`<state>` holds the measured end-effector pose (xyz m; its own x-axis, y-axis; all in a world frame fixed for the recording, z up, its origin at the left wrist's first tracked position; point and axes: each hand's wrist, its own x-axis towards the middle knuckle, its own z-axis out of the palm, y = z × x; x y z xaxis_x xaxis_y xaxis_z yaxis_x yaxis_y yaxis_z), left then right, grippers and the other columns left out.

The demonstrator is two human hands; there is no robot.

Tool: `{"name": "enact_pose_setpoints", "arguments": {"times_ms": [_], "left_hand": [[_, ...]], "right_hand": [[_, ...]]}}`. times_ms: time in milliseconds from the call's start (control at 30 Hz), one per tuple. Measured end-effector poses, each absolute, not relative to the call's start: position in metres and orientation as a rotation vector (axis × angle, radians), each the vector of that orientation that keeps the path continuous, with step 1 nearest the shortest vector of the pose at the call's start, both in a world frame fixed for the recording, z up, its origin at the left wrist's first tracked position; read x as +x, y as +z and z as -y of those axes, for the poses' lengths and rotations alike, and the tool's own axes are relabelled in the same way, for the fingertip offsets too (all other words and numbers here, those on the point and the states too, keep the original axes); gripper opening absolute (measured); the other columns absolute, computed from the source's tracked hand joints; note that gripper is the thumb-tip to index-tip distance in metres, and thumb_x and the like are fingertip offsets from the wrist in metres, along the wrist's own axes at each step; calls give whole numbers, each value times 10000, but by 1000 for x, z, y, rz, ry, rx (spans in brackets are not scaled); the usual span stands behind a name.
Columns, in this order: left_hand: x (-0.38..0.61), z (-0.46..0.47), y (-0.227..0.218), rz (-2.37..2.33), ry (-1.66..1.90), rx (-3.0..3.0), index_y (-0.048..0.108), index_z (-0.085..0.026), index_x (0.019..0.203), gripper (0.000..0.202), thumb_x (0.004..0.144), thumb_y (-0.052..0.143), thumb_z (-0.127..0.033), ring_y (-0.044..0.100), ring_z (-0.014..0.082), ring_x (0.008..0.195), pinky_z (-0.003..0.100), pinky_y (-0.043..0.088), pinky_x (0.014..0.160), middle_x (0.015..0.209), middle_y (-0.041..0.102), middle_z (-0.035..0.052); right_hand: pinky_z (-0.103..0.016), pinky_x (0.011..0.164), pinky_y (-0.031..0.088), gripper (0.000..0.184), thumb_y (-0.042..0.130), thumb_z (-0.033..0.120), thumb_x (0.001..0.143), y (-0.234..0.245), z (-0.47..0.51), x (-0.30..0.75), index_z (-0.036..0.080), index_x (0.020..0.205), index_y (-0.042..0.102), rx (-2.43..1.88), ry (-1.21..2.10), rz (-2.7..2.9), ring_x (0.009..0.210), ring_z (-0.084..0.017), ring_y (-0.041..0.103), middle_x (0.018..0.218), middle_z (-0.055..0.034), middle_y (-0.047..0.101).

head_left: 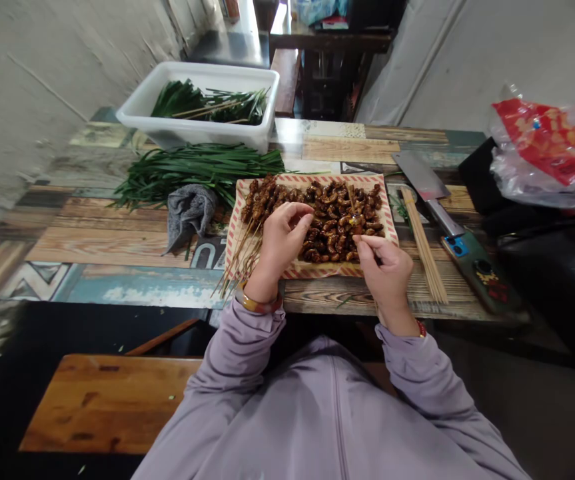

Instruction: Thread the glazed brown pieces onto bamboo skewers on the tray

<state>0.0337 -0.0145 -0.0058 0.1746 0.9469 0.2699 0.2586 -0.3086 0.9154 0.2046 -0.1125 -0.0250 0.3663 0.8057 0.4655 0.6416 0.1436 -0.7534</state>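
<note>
A red-and-cream striped tray (312,269) holds a heap of brown, glossy, curled meat pieces (334,230). Loaded skewers (262,200) lie along its left side, their bare sticks pointing toward me. My left hand (284,237) is over the tray's middle, thumb and forefinger drawn together; whatever may be between them is too small to make out. At the tray's right front, my right hand (386,267) is closed in a pinch on a thin bamboo skewer (351,197), which points away from me over the meat.
Bare bamboo sticks (423,247) lie right of the tray, beside a cleaver (430,190) and a phone (482,270). Long green leaves (202,167), a grey cloth (190,210) and a white tub (197,123) of greens are at left. A plastic bag (552,147) sits far right.
</note>
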Motion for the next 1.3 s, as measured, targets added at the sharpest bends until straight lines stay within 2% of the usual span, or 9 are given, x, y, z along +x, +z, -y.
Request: {"name": "enact_pose_setpoints", "arguments": {"times_ms": [300, 600, 767, 967, 1133, 1300], "left_hand": [[13, 8, -10, -1469, 1139, 2282, 641, -178, 935, 175, 886, 474, -204, 557, 197, 909, 340, 419, 848, 920, 628, 73], [7, 28, 1, -1573, 694, 2647, 672, -175, 930, 226, 901, 464, -256, 517, 246, 920, 390, 404, 830, 945, 597, 110], [13, 27, 7, -1489, 505, 2824, 685, -199, 1045, 325, 882, 410, -143, 494, 247, 911, 388, 390, 813, 991, 585, 114], [15, 24, 11, -1419, 255, 2924, 703, -183, 983, 315, 852, 427, -107, 493, 252, 899, 388, 393, 784, 956, 581, 127], [18, 24, 14, -1395, 230, 2933, 693, -169, 898, 249, 854, 451, -134, 497, 270, 921, 410, 396, 789, 968, 584, 144], [16, 19, 12, -1330, 228, 2975, 675, -171, 844, 208, 849, 469, -149, 513, 256, 930, 404, 404, 829, 945, 584, 123]], "right_hand": [[-268, 572, 507, 209, 558, 327, 871, -20, 108, 201, 208, 872, 729, -1508, 164, 1337, 570, -133, 626, 795, -33, 756], [-265, 561, 495, 200, 560, 310, 874, -19, 109, 202, 211, 863, 734, -1469, 142, 1348, 567, -139, 632, 771, -33, 753], [-271, 613, 526, 202, 552, 309, 873, -20, 109, 203, 223, 870, 736, -1451, 147, 1355, 636, -154, 672, 819, -31, 761], [-262, 597, 524, 202, 556, 303, 869, -20, 108, 203, 215, 848, 736, -1423, 157, 1357, 630, -154, 676, 791, -31, 757], [-267, 613, 533, 206, 549, 308, 877, -19, 108, 202, 215, 858, 732, -1403, 181, 1363, 654, -159, 688, 809, -34, 759], [-274, 632, 547, 209, 548, 318, 877, -20, 108, 202, 220, 856, 731, -1393, 182, 1371, 704, -173, 707, 821, -34, 761]]}}
